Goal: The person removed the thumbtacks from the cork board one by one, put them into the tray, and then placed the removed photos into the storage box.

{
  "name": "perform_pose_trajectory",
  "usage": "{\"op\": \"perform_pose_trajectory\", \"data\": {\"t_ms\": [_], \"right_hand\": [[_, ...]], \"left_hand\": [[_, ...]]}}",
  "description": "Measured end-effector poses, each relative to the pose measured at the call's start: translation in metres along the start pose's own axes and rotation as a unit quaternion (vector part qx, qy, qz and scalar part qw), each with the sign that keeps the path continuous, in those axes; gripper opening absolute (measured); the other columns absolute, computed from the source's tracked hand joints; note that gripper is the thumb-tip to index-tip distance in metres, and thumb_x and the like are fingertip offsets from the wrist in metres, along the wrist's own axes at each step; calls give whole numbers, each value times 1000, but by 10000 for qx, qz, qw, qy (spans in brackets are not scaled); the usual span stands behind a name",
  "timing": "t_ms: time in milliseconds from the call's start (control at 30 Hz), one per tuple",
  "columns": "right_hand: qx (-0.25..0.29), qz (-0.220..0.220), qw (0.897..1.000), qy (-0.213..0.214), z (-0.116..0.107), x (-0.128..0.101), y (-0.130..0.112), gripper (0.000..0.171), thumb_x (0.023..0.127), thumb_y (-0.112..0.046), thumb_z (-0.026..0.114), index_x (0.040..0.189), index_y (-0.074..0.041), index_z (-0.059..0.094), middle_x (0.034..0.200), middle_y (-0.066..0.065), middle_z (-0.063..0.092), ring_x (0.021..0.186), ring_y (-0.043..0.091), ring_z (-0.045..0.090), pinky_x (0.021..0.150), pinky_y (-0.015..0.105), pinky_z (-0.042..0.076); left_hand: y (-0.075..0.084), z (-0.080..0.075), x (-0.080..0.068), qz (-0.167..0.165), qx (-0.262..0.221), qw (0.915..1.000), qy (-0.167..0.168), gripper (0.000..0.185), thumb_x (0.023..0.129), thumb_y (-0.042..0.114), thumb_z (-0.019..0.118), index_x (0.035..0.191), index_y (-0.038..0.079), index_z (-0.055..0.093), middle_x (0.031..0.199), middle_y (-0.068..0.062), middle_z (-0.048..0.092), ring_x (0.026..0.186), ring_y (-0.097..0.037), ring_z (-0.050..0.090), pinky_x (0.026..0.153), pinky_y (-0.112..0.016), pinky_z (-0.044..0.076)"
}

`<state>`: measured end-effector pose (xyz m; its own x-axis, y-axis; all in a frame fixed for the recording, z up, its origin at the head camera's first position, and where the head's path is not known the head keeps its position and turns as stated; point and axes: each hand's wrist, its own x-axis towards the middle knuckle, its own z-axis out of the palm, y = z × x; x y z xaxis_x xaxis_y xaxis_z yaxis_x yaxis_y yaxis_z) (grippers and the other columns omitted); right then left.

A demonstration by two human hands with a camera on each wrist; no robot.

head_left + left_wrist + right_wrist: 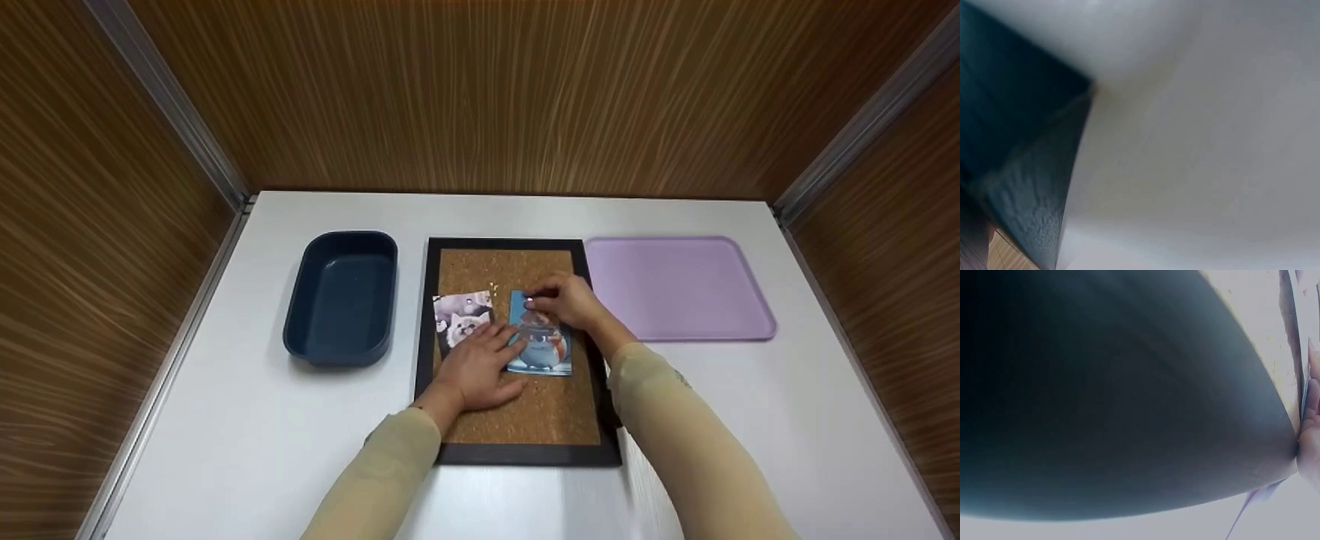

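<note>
A cork board (525, 420) in a black frame lies flat on the table, carrying two picture cards. The cat card (459, 307) is at its left, the lower part hidden by my left hand (476, 371). That hand lies spread on the board, fingertips over the edges of both cards. At the right is the fishbowl card (541, 352). My right hand (570, 301) is over its top, thumb and forefinger pinching a small push pin (529, 301) against the card, mostly hidden by the fingers. In the right wrist view the right hand's fingers (1312, 402) show at the edge.
Several small gold pins (493, 288) lie on the cork above the cards. A dark blue bin (341, 352) stands left of the board. To the right lies a flat lilac tray (675, 289). Wood-grain panels (480, 97) enclose the white table (225, 420) at back and sides.
</note>
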<state>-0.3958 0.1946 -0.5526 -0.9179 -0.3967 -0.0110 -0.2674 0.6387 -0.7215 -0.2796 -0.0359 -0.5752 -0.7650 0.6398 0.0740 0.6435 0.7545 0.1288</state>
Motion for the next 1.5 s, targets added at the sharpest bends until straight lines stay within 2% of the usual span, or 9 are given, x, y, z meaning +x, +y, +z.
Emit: {"op": "perform_pose_trajectory", "data": {"t_ms": [200,433,833,1500], "right_hand": [[-29,104,9999,-11,0,1,0,22,94,-15,83,114,-7,83,118,12,71,113,29,65,102,48,52],[-130,18,9999,5,0,1,0,23,94,-16,84,114,-6,82,120,14,71,115,32,65,103,50,50],[8,-119,9999,25,2,2,-2,19,92,-16,85,108,-5,82,114,12,71,110,29,65,100,46,51],[115,118,9999,-20,2,1,-4,17,93,-14,84,107,-5,81,114,10,70,105,26,64,94,41,51]], "left_hand": [[0,0,-1,-3,-41,10000,-21,74,103,66,44,163,22,47,168,-6,41,157,-28,33,129,-42,25],[0,-1,-1,24,42,10000,-15,74,104,66,43,163,22,47,168,-6,42,157,-28,32,129,-42,25],[-1,-1,-2,25,31,10000,-43,73,104,65,46,162,21,47,168,-6,41,156,-28,35,129,-41,24],[-1,-1,-2,-37,16,9999,-113,75,103,67,44,164,22,45,169,-6,40,157,-28,32,129,-42,23]]}}
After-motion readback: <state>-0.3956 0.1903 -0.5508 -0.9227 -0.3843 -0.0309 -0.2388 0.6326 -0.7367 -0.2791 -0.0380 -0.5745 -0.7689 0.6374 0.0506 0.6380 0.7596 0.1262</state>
